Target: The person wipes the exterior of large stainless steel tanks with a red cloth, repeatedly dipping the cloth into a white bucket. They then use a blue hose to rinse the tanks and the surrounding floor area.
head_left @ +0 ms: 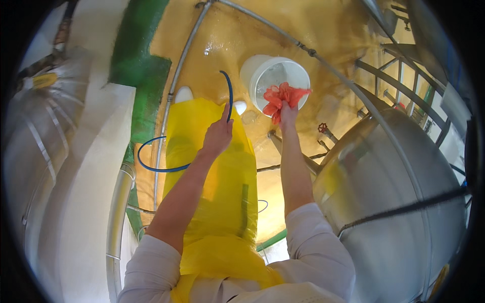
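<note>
My left hand (219,137) is closed around a thin blue hose (230,90). The free end of the hose curves up past my fingers, and a loop of it hangs to the left of my forearm. Out to the right, my right hand (288,114) grips a bunched pair of red rubber gloves (281,97), their fingers splayed. The gloves are held over the near rim of a white bucket (283,65), which stands on the floor. How much is in the bucket cannot be made out.
A large steel tank (389,202) fills the right side, with a red valve handle (322,128) beside it. Metal pipes (189,45) cross the wet yellow floor (217,50). A pale wall with a green base (134,50) runs along the left. I wear a yellow apron (212,202).
</note>
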Action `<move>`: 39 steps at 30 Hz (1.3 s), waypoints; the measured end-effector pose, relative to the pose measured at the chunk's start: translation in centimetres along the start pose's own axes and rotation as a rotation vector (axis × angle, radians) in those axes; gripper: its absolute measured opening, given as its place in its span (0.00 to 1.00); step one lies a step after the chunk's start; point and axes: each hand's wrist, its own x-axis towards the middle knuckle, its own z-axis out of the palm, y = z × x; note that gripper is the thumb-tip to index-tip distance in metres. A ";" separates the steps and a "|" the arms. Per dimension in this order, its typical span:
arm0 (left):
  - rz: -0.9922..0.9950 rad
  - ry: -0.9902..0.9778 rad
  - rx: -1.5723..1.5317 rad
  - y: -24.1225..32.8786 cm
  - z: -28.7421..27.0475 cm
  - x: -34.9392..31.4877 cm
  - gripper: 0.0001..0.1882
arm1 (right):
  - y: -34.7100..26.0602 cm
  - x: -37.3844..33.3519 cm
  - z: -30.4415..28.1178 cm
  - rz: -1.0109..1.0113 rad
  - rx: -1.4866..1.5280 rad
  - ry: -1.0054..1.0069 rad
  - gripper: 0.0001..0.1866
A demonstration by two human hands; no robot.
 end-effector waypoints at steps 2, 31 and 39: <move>0.143 0.061 0.050 -2.0 1.7 2.2 0.22 | 0.8 1.6 -0.7 -0.004 -0.162 -0.009 0.25; 0.022 0.057 0.329 6.8 -2.4 5.7 0.27 | -4.2 -21.1 -0.9 -0.035 -0.114 -0.158 0.23; 0.082 0.078 0.592 12.1 -14.7 -15.9 0.35 | -9.9 -22.8 7.6 -0.461 -0.728 -0.369 0.15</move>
